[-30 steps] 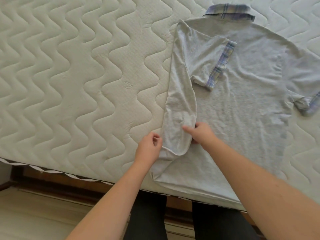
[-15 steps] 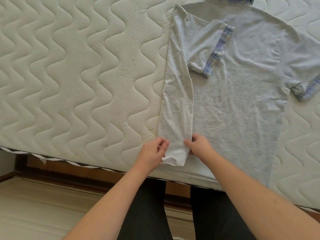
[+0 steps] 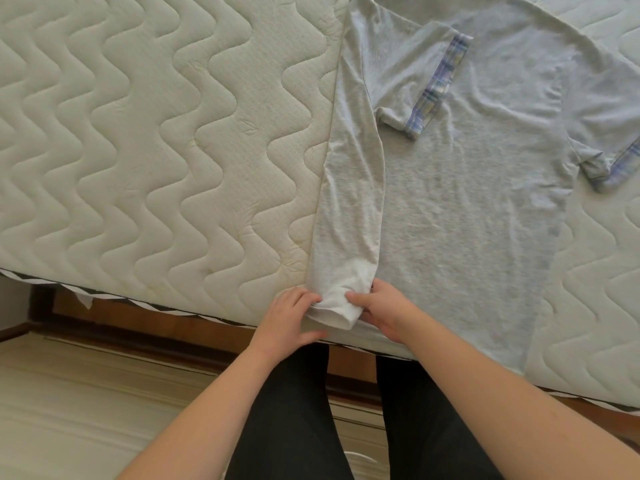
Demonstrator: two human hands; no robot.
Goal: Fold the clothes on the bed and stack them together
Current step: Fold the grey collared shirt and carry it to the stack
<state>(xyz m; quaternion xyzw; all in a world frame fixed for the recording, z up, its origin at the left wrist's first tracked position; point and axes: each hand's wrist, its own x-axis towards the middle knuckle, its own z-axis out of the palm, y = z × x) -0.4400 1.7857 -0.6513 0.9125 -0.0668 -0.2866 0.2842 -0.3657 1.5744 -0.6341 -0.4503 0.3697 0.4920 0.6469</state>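
The grey shirt point(image 3: 485, 209) lies flat on the quilted mattress point(image 3: 156, 140), hem at the near edge. One side panel is folded inward along the body, with its plaid-trimmed sleeve point(image 3: 422, 81) laid on top. The opposite sleeve point(image 3: 609, 161) remains spread outward, so the second side fold and the crosswise folds are judged outstanding. No stack or further garment is in view. The left hand point(image 3: 287, 317) rests against the lower end of the folded panel, fingers nearly straight. The right hand point(image 3: 384, 310) pinches that end, fingers curled onto the cloth
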